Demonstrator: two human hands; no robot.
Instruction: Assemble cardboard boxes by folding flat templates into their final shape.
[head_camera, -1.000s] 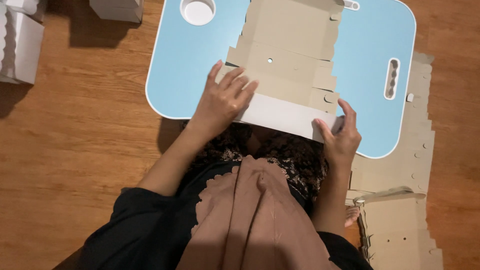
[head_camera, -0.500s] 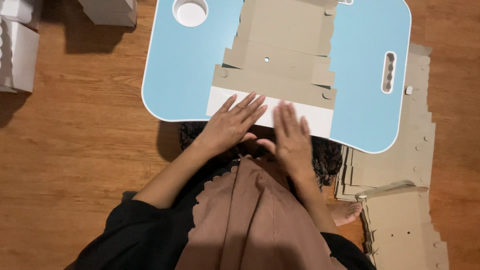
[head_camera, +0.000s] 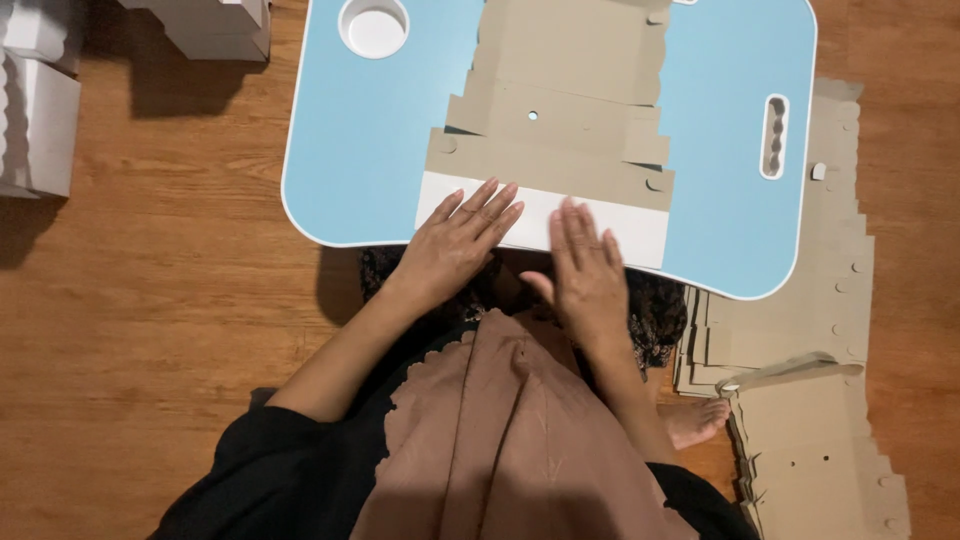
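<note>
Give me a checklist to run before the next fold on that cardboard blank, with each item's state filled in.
1. Both hands on the folded flap: ok. Left hand and right hand lie flat on the white flap.
2. Blank fully on the table: ok. The blank rests on the blue table, though its far end runs out of view.
3. Flap edge lined up along the crease: ok, it looks straight.
4. Crease pressed flat all along: cannot tell; the hands cover the middle.
5. Cup hole clear of the blank: ok. The cup hole lies to its left.
6. Spare blanks within reach: ok. The stack lies on the floor at right.
</note>
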